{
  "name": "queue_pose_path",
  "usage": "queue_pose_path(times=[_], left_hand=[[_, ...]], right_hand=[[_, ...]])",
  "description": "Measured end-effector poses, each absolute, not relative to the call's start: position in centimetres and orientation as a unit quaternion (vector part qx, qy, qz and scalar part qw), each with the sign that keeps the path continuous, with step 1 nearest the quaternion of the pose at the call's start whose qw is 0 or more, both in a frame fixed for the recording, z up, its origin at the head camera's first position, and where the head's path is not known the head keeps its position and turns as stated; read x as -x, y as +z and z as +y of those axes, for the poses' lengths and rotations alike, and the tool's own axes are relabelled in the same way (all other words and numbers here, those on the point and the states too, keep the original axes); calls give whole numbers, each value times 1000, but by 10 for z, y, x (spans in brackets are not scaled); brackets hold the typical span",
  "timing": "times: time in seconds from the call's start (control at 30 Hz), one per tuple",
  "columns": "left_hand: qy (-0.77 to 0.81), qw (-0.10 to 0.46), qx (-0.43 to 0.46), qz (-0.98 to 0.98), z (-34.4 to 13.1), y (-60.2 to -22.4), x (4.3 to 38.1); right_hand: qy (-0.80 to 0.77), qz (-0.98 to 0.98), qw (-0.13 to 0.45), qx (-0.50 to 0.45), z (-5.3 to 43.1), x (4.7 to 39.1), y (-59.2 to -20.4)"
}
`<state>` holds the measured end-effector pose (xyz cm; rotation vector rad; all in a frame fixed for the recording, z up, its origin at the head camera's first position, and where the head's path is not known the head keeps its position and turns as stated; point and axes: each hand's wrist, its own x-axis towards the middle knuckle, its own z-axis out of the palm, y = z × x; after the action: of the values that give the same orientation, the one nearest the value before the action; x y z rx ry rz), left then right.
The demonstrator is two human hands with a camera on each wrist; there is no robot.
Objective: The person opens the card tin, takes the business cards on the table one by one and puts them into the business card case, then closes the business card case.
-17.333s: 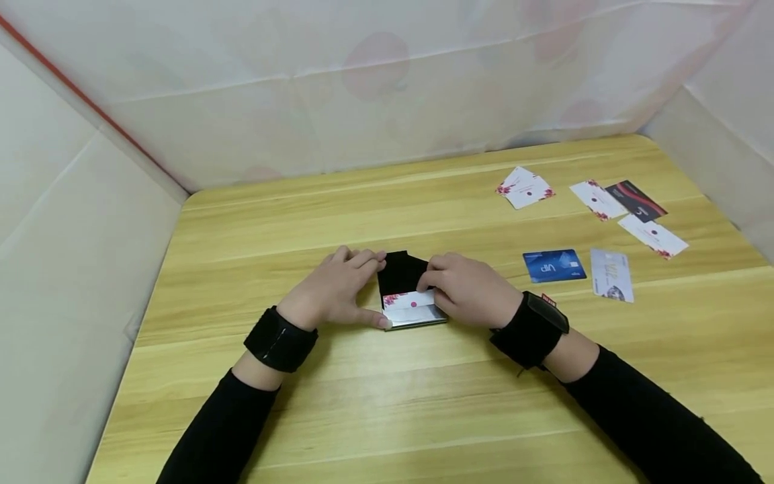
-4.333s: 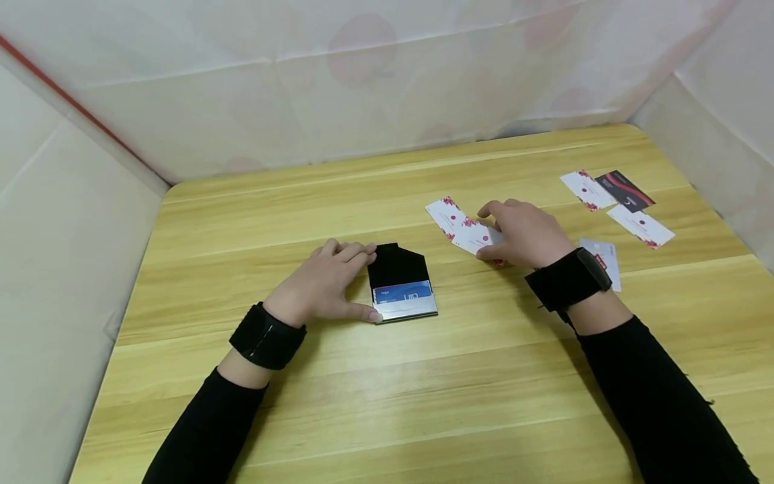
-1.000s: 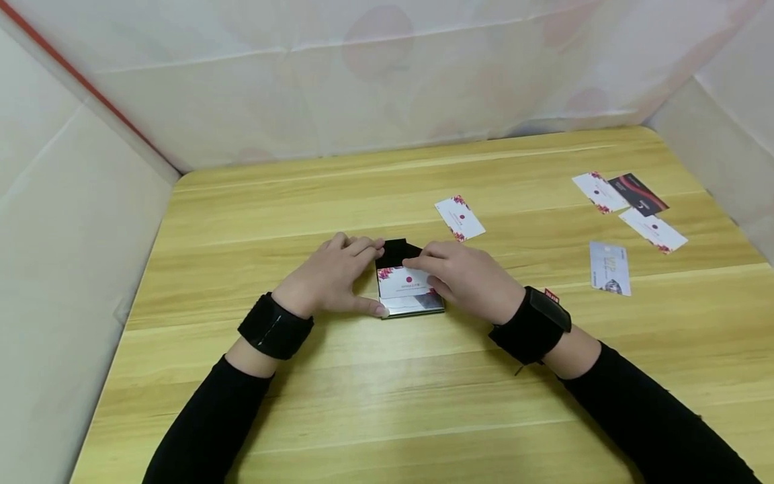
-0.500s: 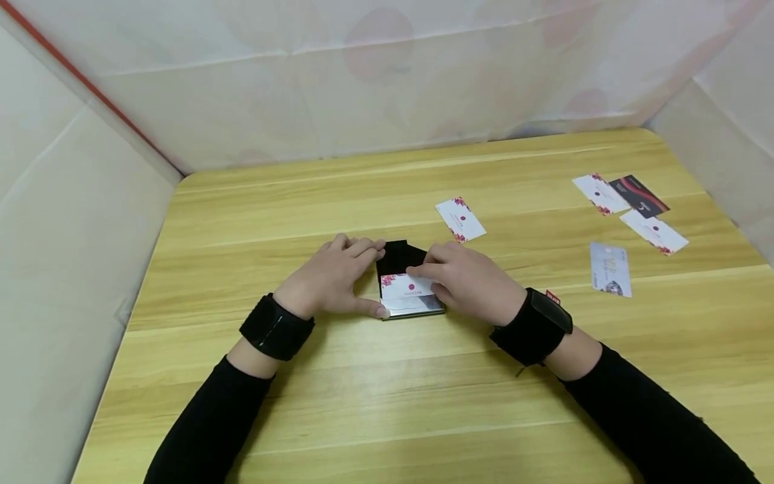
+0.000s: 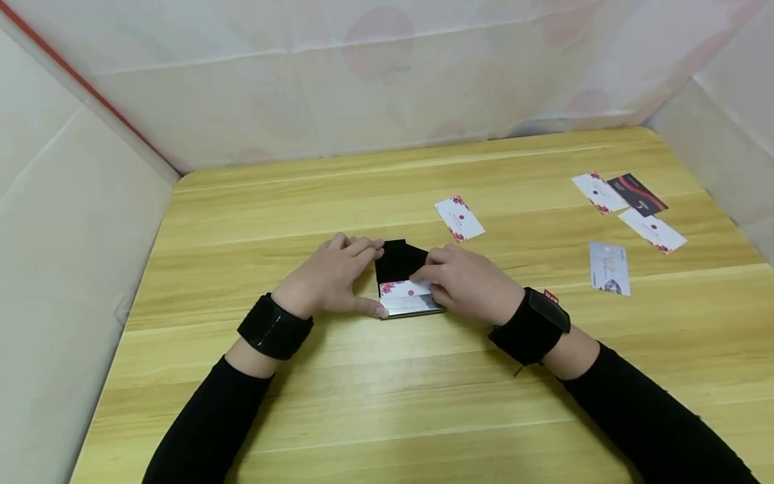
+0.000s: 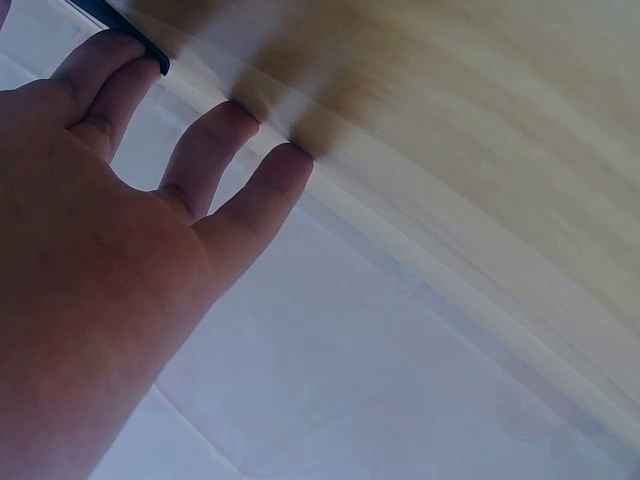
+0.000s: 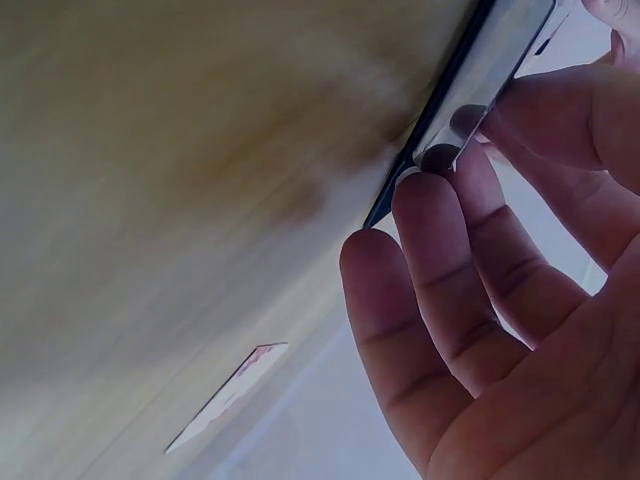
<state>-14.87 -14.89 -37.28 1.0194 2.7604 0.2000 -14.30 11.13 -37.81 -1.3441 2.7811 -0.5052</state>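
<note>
A card case (image 5: 397, 261) lies with its black-lined lid folded back on the table and its silvery front towards me. My left hand (image 5: 331, 279) holds it by the left side, thumb on the near corner and fingertips at the lid's far edge. Between thumb and fingers of my right hand (image 5: 468, 279) is a white business card (image 5: 394, 290) with pink flowers. Its lower part is hidden behind the case's silvery front. The right wrist view catches the right fingertips (image 7: 430, 205) at the case's edge; in the left wrist view two fingers touch the dark lid edge (image 6: 155, 60).
One flowered white card (image 5: 459, 219) lies beyond the right hand. Farther right are a silver VIP card (image 5: 609, 269), a black card (image 5: 638, 195) and two white cards (image 5: 653, 230). Fabric walls (image 5: 375, 87) stand behind the wooden table (image 5: 338, 417) and at both sides.
Over the last second the flowered card slides down into the case. Earlier, the blue VIP card went from the table into the case, and the far white pair was moved nearer and split.
</note>
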Motion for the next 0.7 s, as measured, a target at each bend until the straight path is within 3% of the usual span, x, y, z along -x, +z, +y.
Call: queue_pose_path(times=[0.7], left_hand=[[60,87,-353,930,-146,-377,149]], right_hand=[[-136,884,-1,448,113,143,-377]])
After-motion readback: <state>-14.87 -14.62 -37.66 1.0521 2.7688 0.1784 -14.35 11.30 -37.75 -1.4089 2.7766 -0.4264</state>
